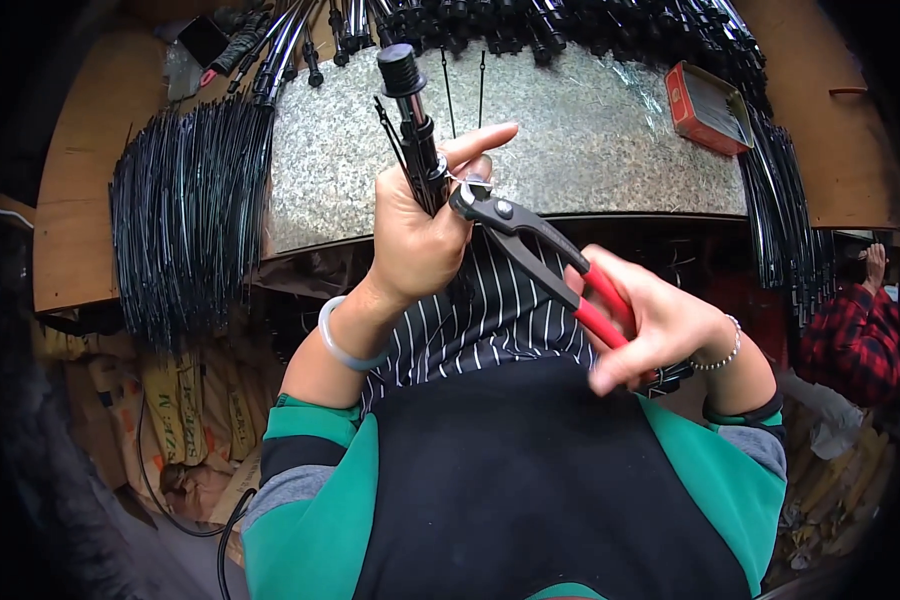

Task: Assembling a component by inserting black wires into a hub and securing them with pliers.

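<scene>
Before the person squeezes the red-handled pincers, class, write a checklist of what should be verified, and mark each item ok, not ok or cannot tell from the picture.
1. Left hand grips the black rod assembly firmly: ok, fingers wrapped round it.
2. Right hand holds both red handles of the pincers: ok.
3. Pincer head sits against the rod beside the left fingertips: ok, touching.
4. Left fingers clear of the pincer head: not ok, they lie right next to it.
5. What the pincer head bites on: cannot tell, too small.
6. Metal-covered bench bare beneath the work: ok.
</scene>
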Motion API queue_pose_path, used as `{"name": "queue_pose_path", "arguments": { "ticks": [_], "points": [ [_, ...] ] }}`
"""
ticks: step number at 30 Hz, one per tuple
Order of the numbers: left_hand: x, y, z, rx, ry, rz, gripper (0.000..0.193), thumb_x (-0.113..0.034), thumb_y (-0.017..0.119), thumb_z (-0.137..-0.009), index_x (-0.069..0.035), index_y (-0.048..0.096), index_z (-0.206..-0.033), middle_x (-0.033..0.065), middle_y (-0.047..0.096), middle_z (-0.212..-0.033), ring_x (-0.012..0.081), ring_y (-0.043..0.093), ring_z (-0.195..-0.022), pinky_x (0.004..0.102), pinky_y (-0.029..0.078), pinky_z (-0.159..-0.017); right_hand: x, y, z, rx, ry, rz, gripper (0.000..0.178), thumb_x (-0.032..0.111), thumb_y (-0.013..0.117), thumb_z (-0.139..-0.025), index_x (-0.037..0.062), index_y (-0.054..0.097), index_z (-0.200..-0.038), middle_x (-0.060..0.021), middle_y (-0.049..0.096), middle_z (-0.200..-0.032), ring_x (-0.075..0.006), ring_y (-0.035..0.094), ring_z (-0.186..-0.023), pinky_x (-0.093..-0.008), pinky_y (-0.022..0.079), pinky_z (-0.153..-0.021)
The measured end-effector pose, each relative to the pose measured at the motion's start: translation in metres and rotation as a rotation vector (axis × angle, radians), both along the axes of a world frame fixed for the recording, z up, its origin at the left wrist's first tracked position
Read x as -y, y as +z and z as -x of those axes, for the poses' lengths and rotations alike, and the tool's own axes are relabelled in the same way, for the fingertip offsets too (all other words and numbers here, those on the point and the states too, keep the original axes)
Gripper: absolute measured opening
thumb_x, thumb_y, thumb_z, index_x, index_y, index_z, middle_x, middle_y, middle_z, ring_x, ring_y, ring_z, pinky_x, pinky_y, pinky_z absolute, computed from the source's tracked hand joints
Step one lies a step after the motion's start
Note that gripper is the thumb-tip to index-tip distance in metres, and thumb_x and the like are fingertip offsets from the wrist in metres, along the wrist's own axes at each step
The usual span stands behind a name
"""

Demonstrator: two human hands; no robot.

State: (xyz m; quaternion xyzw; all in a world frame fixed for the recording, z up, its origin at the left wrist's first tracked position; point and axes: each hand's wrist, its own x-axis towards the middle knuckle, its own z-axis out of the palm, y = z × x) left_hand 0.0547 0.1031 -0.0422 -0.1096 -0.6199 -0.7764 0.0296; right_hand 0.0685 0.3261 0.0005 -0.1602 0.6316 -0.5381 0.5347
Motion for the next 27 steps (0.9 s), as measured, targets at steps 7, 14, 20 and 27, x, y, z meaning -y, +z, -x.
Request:
{"name": "queue_pose_path", "arguments": {
  "ticks": [7, 14, 20, 27],
  "points": [
    [0.004, -0.007, 0.002, 0.013, 0.0, 0.084, 0.024, 0.0, 0.049, -0.086, 0.001, 0.062, -0.106, -0.0062, 0.05, -0.064, -0.0002, 0.039, -0.056, 0.0165, 0.03, -0.05, -0.008, -0.012, -0.012, -0.364, -0.174, 0.008, 0.038, 0.003, 0.067, -0.075, -0.0061, 0.048, -0.107, -0.0098, 0.061, -0.075, -0.0146, 0.059, -0.056, -0.027, 0.048, -0.052],
    [0.003, -0.008, 0.001, 0.008, -0.019, 0.11, 0.031, -0.004, 0.045, -0.087, 0.009, 0.052, -0.115, -0.0033, 0.043, -0.064, 0.0004, 0.033, -0.042, 0.0155, 0.026, -0.037, 0.003, -0.031, -0.017, -1.333, -0.247, -0.208, 0.046, 0.002, 0.066, -0.074, -0.0032, 0.043, -0.113, -0.0114, 0.056, -0.094, -0.0157, 0.055, -0.087, -0.0339, 0.046, -0.069],
    [0.005, -0.014, 0.001, -0.055, -0.07, 0.082, 0.039, -0.021, 0.054, -0.089, 0.009, 0.053, -0.114, -0.0027, 0.043, -0.064, 0.0, 0.035, -0.041, 0.0149, 0.027, -0.036, -0.003, -0.022, 0.0, 0.146, -0.006, 0.084, 0.047, 0.01, 0.075, -0.069, -0.0052, 0.048, -0.105, -0.0046, 0.058, -0.061, -0.0139, 0.059, -0.054, -0.0263, 0.046, -0.048],
    [0.001, -0.017, 0.0, 0.071, -0.027, 0.051, 0.033, -0.015, 0.051, -0.09, 0.009, 0.053, -0.113, -0.0037, 0.042, -0.061, -0.0005, 0.034, -0.041, 0.015, 0.026, -0.036, 0.004, -0.037, -0.007, -1.267, -0.173, -0.123, 0.052, 0.004, 0.06, -0.075, -0.0018, 0.041, -0.124, -0.0176, 0.051, -0.096, -0.0309, 0.055, -0.085, -0.0365, 0.045, -0.072]
  ]
}}
